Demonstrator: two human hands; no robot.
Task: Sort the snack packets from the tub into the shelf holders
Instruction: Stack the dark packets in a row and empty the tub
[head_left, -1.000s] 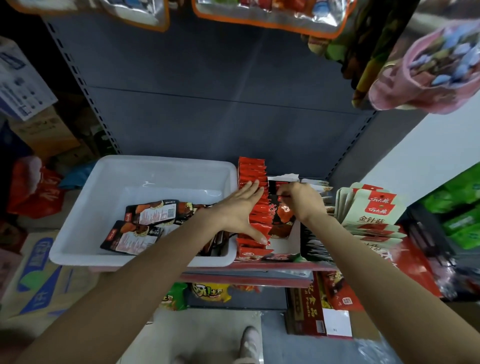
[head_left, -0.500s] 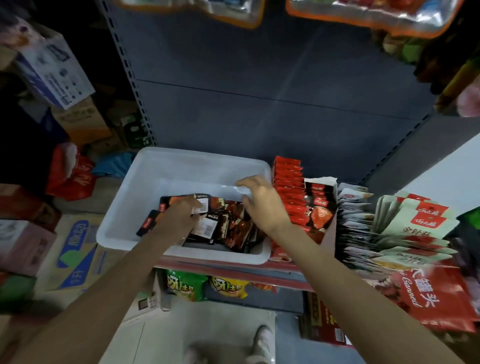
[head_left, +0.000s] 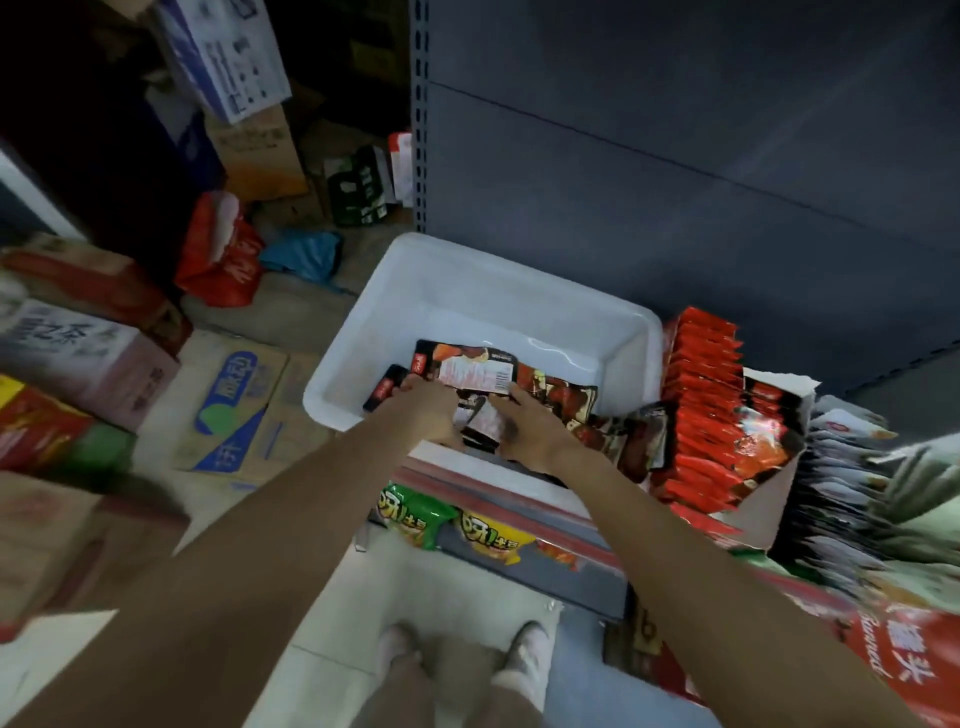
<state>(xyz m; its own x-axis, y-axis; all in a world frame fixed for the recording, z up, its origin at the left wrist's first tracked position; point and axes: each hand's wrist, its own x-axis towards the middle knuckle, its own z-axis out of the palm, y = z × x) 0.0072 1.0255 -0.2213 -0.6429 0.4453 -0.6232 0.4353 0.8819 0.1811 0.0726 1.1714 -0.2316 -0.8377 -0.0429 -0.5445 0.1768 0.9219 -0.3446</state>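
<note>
A white plastic tub (head_left: 467, 280) sits on the shelf and holds several black-and-red snack packets (head_left: 470, 366). Both hands are inside its near half. My left hand (head_left: 428, 410) grips the left end of the packet stack. My right hand (head_left: 524, 426) holds the right side of the same stack, fingers curled over a packet with a white label. To the right of the tub stands a cardboard shelf holder (head_left: 779, 395) filled with upright red packets (head_left: 701, 374) and black-red ones (head_left: 763, 441).
White and green packets (head_left: 852, 467) fill the shelf further right. Green and yellow snack bags (head_left: 452, 525) lie on the shelf below. Cardboard boxes (head_left: 234, 410) and a red bag (head_left: 223, 254) crowd the floor to the left. My feet (head_left: 462, 654) stand on the floor below.
Both hands left the red packets in the holder and moved left into the tub, where they now grasp packets together. The camera swung left and down.
</note>
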